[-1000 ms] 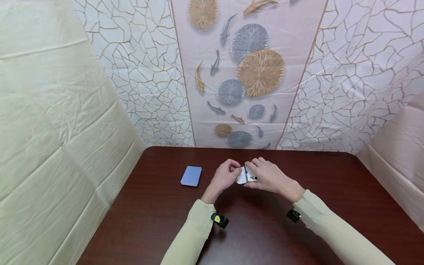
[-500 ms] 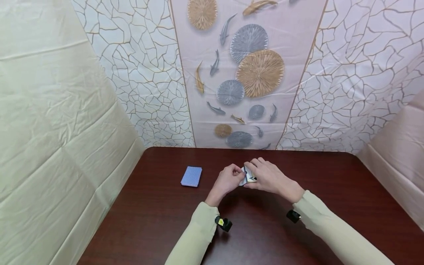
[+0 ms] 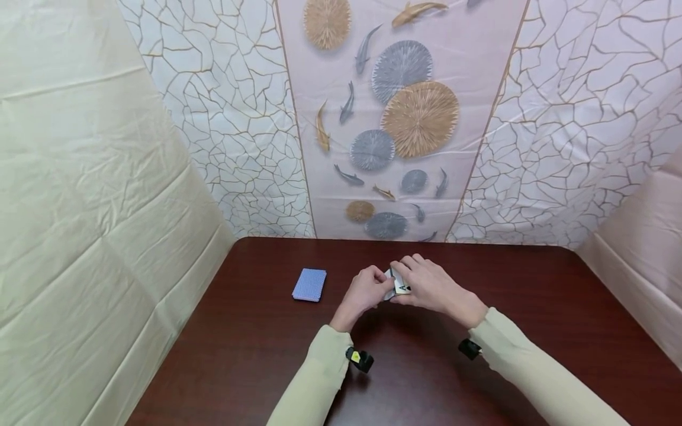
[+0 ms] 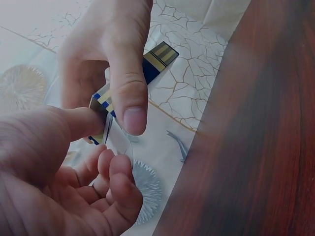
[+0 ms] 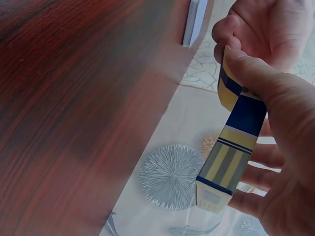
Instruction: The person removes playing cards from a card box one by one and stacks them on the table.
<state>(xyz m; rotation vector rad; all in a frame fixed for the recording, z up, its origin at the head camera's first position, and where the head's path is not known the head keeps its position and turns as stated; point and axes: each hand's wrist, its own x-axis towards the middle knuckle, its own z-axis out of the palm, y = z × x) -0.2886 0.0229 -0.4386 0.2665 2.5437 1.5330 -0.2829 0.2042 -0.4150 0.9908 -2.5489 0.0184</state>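
Note:
Over the middle of the table, my right hand [image 3: 431, 285] holds a small card box [image 3: 402, 285] printed with an "A". In the right wrist view the box's narrow side [image 5: 229, 157] shows navy, cream and grey bands, with the right thumb and fingers on either side of it. My left hand [image 3: 366, 290] pinches the flap [image 5: 228, 91] at the box's end between thumb and fingertips; the flap stands bent out from the body. A stack of blue-backed playing cards [image 3: 309, 284] lies on the table to the left of both hands.
The dark wooden table [image 3: 229, 355] reaches back to a patterned cloth [image 3: 421, 118] with lily pads and fish. Pale cloth hangs at the left [image 3: 96, 207] and right. Each wrist wears a small black camera [image 3: 363, 360].
My left hand has moved slightly right and toward me, closing in on the flap, which was more exposed earlier. The right hand and the card stack have hardly moved.

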